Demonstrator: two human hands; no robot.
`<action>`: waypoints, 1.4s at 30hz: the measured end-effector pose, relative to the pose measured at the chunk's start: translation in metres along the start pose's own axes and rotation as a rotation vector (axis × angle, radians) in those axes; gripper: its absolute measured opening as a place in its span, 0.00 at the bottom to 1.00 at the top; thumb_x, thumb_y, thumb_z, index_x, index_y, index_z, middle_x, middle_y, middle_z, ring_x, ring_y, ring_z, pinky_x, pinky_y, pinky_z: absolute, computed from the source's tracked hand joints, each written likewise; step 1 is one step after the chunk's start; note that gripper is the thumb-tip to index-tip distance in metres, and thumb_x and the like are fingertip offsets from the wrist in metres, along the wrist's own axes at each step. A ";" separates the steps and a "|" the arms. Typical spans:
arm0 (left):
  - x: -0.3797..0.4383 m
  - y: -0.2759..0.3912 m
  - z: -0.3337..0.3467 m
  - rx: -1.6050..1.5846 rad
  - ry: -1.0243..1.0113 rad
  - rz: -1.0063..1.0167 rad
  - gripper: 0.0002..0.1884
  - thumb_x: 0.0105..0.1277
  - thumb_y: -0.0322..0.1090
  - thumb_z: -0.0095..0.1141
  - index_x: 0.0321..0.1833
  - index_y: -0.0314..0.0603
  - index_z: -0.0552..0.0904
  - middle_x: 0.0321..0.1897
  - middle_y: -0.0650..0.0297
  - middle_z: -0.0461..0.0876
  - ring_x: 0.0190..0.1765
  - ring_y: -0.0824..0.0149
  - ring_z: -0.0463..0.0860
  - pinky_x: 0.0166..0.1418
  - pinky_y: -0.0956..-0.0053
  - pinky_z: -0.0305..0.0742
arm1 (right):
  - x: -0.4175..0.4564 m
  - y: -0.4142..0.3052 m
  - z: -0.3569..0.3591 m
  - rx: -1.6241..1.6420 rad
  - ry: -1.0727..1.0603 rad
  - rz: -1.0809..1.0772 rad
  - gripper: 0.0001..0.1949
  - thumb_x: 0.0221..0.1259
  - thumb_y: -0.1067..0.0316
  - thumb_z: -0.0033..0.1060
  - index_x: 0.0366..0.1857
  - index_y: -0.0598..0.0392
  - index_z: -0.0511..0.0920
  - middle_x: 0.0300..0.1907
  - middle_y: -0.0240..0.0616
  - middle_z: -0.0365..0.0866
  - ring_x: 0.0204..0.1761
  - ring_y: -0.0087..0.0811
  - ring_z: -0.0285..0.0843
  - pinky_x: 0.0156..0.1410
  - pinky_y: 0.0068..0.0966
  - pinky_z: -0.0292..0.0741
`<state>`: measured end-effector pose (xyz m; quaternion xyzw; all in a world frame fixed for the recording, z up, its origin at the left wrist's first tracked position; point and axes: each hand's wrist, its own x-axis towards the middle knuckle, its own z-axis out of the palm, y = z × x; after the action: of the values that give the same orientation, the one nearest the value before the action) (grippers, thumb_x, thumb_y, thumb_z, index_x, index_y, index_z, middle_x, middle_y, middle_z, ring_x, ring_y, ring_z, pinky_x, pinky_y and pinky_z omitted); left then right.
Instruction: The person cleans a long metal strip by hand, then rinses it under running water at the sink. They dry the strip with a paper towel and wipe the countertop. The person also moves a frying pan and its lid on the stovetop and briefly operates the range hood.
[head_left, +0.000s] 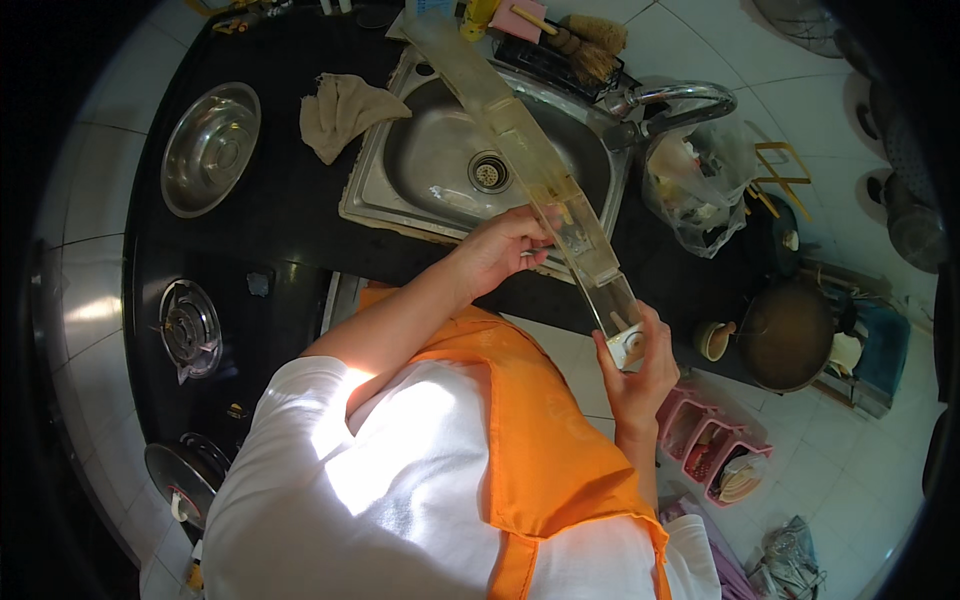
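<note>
A long, yellowed, see-through plastic trough (525, 146) with inner dividers slants over the sink, its far end past the back rim. My right hand (643, 367) grips the near end, thumb on one side and fingers on the other, by a white end piece (625, 346). Partway along, my left hand (510, 244) holds the trough's left edge; some of its fingertips are hidden or blurred behind the plastic. Below lies the stainless steel sink (427, 161) with its round drain strainer (489, 172). The chrome faucet (686, 97) stands to the right.
Left of the sink are a beige cloth (345, 112), a steel basin (211, 150) and a gas burner (190, 330). Brushes (589, 52) sit behind it. To the right are a plastic bag (697, 187), a small mortar (711, 341) and a wok (789, 336).
</note>
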<state>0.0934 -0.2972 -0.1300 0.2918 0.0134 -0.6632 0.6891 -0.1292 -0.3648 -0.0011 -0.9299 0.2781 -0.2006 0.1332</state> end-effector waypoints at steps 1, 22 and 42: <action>0.000 0.000 0.000 0.004 -0.002 -0.002 0.21 0.70 0.40 0.65 0.65 0.49 0.80 0.58 0.68 0.82 0.57 0.74 0.80 0.60 0.71 0.74 | 0.000 0.000 0.000 -0.001 0.003 0.003 0.32 0.48 0.72 0.85 0.60 0.58 0.78 0.48 0.44 0.85 0.44 0.43 0.87 0.48 0.31 0.82; 0.008 -0.005 0.003 -0.011 -0.031 0.004 0.18 0.68 0.40 0.63 0.60 0.50 0.83 0.54 0.70 0.82 0.53 0.74 0.79 0.58 0.73 0.71 | -0.001 -0.002 -0.001 -0.078 0.037 -0.058 0.32 0.48 0.72 0.84 0.60 0.60 0.78 0.50 0.46 0.84 0.47 0.48 0.86 0.50 0.34 0.82; 0.002 0.007 0.014 0.007 -0.189 -0.026 0.22 0.72 0.45 0.60 0.66 0.47 0.82 0.54 0.72 0.82 0.56 0.75 0.78 0.62 0.75 0.70 | -0.008 -0.005 -0.004 -0.002 0.125 0.043 0.29 0.51 0.73 0.83 0.59 0.58 0.78 0.49 0.42 0.84 0.45 0.38 0.84 0.51 0.28 0.80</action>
<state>0.0950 -0.3054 -0.1160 0.2301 -0.0503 -0.6968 0.6775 -0.1351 -0.3567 0.0013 -0.9094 0.3059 -0.2554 0.1190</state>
